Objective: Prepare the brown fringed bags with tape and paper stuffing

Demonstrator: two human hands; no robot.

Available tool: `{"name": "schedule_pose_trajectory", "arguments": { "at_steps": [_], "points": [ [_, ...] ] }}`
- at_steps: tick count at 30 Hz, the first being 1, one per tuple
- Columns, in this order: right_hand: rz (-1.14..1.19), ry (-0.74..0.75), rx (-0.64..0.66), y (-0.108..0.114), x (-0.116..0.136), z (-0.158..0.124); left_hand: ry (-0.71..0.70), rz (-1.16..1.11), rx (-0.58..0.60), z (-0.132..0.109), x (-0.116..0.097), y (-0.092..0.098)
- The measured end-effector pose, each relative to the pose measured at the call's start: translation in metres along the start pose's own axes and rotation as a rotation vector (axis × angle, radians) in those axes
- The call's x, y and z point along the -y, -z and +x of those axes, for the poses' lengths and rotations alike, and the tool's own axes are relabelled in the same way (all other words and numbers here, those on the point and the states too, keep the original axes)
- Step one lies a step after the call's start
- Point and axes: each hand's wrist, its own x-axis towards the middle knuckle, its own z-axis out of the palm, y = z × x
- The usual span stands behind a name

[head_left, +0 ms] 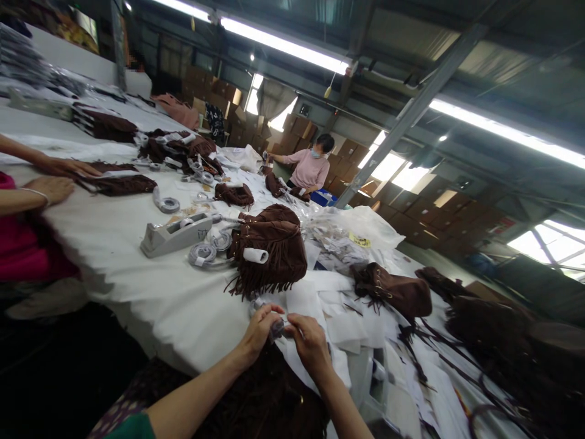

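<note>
My left hand (259, 332) and my right hand (309, 341) meet at the near edge of the white table (128, 268). Both pinch a small greyish wrapped piece (277, 326) between their fingertips; what it is I cannot make out. Just beyond them stands a brown fringed suede bag (269, 247) with a white paper roll (256, 255) on its front. Dark brown suede (269, 402) lies under my forearms at the table's edge. White paper sheets (333, 305) lie to the right of my hands.
A grey tape dispenser (176, 235) and coiled grey straps (203, 253) sit left of the bag. More brown bags (393, 292) lie to the right. A co-worker's hands (57, 177) work at the left; another person (311, 164) stands at the far side. Cardboard boxes stack behind.
</note>
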Motion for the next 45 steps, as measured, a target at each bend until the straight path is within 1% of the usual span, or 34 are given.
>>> {"name": "schedule_pose_trajectory", "arguments": {
  "at_steps": [3, 6, 9, 12, 19, 24, 26, 27, 28, 29, 30, 31, 32, 33, 34, 35, 36, 37, 39, 42, 45],
  "points": [
    [-0.025, 0.099, -0.020, -0.001, 0.000, -0.001, 0.085, -0.014, 0.010, 0.002, -0.002, 0.000],
    [-0.057, 0.167, -0.041, -0.001, -0.001, -0.002, 0.173, -0.021, 0.065, 0.004, -0.007, 0.000],
    [-0.079, 0.185, -0.054, 0.000, -0.002, -0.003, 0.243, -0.019, 0.103, 0.004, -0.012, 0.000],
    [-0.082, 0.179, -0.036, 0.002, 0.000, -0.004, 0.280, -0.001, 0.120, 0.003, -0.014, -0.001],
    [-0.187, 0.187, 0.041, 0.010, 0.009, -0.008, 0.294, 0.009, 0.188, 0.001, -0.010, 0.003],
    [-0.270, 0.144, 0.098, 0.005, 0.023, -0.018, 0.240, 0.029, 0.161, -0.003, 0.003, 0.003],
    [-0.273, 0.114, 0.095, 0.009, 0.027, -0.025, 0.208, 0.050, 0.158, -0.004, 0.008, 0.003],
    [-0.259, 0.087, 0.072, 0.014, 0.027, -0.031, 0.189, 0.065, 0.160, -0.004, 0.010, 0.003],
    [-0.237, 0.038, 0.023, 0.021, 0.026, -0.039, 0.167, 0.080, 0.157, -0.005, 0.012, 0.003],
    [-0.215, -0.049, -0.063, 0.031, 0.024, -0.050, 0.141, 0.093, 0.147, -0.005, 0.014, 0.004],
    [-0.200, -0.181, -0.182, 0.044, 0.019, -0.064, 0.116, 0.103, 0.130, -0.006, 0.016, 0.004],
    [-0.188, -0.350, -0.316, 0.058, 0.013, -0.080, 0.095, 0.110, 0.109, -0.006, 0.017, 0.005],
    [-0.178, -0.564, -0.452, 0.073, 0.005, -0.097, 0.076, 0.115, 0.088, -0.006, 0.019, 0.006],
    [-0.163, -0.783, -0.550, 0.087, -0.004, -0.115, 0.061, 0.121, 0.072, -0.007, 0.021, 0.006],
    [-0.110, -0.984, -0.578, 0.101, -0.013, -0.132, 0.050, 0.125, 0.063, -0.007, 0.023, 0.007],
    [-0.034, -1.139, -0.550, 0.111, -0.021, -0.147, 0.042, 0.129, 0.058, -0.008, 0.025, 0.008],
    [0.013, -1.217, -0.527, 0.120, -0.028, -0.159, 0.034, 0.131, 0.054, -0.008, 0.026, 0.008],
    [0.065, -1.265, -0.492, 0.124, -0.032, -0.168, 0.026, 0.135, 0.053, -0.009, 0.028, 0.009],
    [0.134, -1.277, -0.453, 0.126, -0.036, -0.177, 0.004, 0.157, 0.065, -0.010, 0.028, 0.009],
    [0.236, -1.277, -0.439, 0.119, -0.035, -0.173, -0.043, 0.226, 0.113, -0.013, 0.027, 0.009],
    [0.307, -1.285, -0.485, 0.114, -0.034, -0.167, -0.076, 0.281, 0.137, -0.015, 0.026, 0.009]
  ]
}}
